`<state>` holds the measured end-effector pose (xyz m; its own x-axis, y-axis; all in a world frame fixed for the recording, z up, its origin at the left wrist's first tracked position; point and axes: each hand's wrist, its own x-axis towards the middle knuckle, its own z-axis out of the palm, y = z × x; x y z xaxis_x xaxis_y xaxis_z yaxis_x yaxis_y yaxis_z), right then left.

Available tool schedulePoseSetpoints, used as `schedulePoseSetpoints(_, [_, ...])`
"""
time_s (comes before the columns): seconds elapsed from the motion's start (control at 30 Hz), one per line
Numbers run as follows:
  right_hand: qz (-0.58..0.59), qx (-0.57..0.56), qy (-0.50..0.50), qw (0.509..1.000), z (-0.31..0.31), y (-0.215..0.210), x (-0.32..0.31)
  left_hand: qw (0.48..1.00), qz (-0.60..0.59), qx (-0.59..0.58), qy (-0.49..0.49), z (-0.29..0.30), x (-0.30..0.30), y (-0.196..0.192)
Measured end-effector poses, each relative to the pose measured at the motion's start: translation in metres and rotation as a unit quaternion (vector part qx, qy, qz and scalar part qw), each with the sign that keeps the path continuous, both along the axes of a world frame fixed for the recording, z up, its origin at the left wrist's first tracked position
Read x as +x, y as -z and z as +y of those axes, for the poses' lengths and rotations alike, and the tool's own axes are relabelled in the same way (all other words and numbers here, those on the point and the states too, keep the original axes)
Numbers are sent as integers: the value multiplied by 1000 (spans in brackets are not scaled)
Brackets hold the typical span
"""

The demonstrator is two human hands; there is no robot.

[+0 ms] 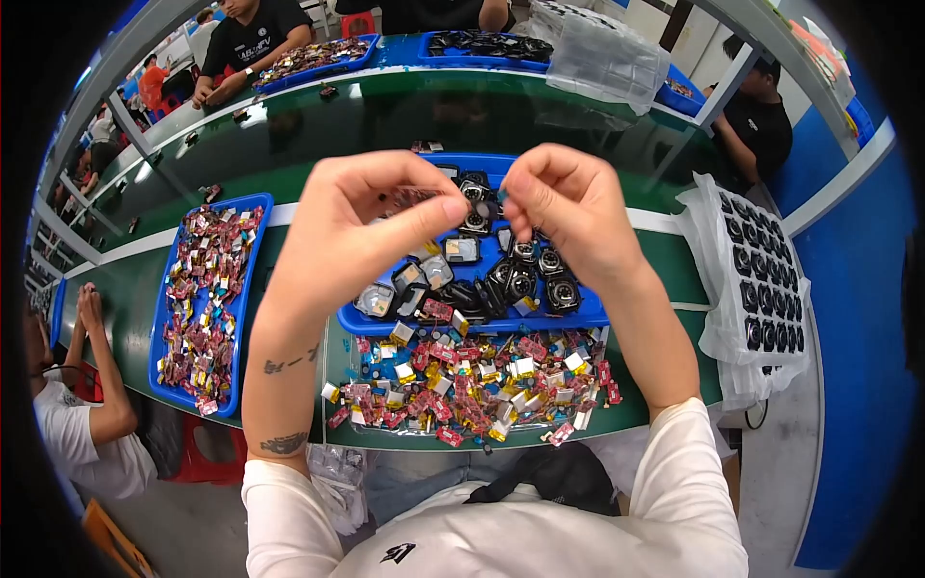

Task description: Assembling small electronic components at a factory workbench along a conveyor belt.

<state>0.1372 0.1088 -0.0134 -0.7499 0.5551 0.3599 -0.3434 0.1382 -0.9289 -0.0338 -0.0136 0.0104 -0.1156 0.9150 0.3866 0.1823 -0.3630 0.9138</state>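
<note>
Nearest, both raised hands meet over the green bench: the left hand (pixel 361 217) and right hand (pixel 564 207) each pinch, between thumb and fingertips (pixel 453 207), a small dark round part (pixel 485 204) held between them, though how firmly it is gripped I cannot tell. Below them a blue plastic tray (pixel 578 316) holds more dark round parts, and on its near side lies a heap of small red, yellow and white foil packets (pixel 472 380). Left sits a second blue tray (pixel 255 207) of similar packets; right, clear moulded sheets (pixel 761 279) carry rows of black parts.
</note>
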Motion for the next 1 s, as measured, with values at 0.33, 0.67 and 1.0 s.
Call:
schedulePoseSetpoints(0.33, [-438,483,-5,758,9,18,3,1000,-8,-13,-20,-4,-7,-4])
schedulePoseSetpoints(0.67, [-387,398,-140,820,25,21,4,1000,-8,-2,4,-3,-7,-3])
schedulePoseSetpoints(1.0, [-183,88,-46,978,7,5,-3,999,20,7,-24,-2,-3,-2])
